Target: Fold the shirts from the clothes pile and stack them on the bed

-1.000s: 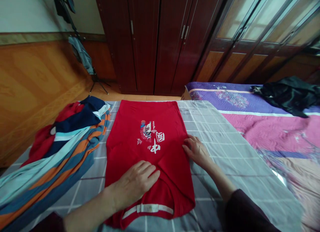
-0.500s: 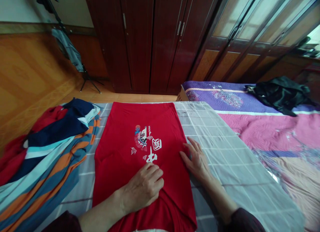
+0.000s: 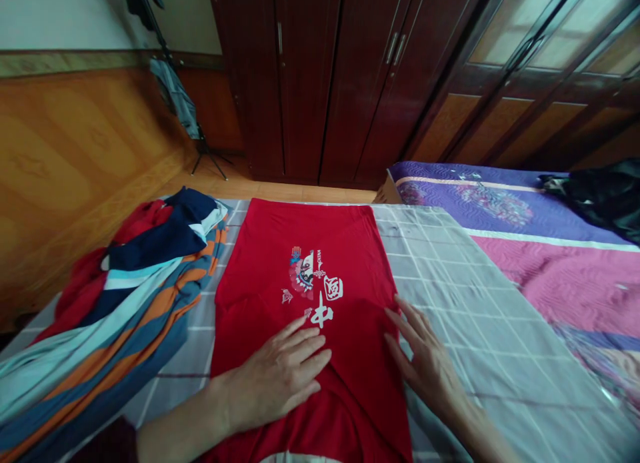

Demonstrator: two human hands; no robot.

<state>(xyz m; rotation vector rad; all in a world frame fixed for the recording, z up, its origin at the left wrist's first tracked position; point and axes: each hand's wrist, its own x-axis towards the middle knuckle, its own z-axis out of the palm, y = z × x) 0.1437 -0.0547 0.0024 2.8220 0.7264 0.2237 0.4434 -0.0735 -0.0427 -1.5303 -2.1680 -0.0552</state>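
A red T-shirt (image 3: pixel 260 276) with a white and coloured print lies spread on a grey checked sheet (image 3: pixel 440 270). Its pale-edged opening shows at the bottom of the view, and the cloth wrinkles near there. My left hand (image 3: pixel 283 373) rests flat on the shirt just below the print, its fingers stretched out. At the shirt's right edge is my right hand (image 3: pixel 425 356), fingers extended and apart, the tips touching the red cloth.
A heap of clothes, with a navy garment (image 3: pixel 150 250) and a striped orange and blue one (image 3: pixel 170 303), lies on the left. Beyond the bed stand a dark red wardrobe (image 3: pixel 310 83) and a stand (image 3: pixel 173 93) with clothing. To the right is a purple and pink bedspread (image 3: pixel 540 250) with a black garment (image 3: pixel 600 196).
My left hand's fingers have gone from curled to stretched flat on the shirt. My right hand stays at the shirt's right edge. The view has turned a little to the left.
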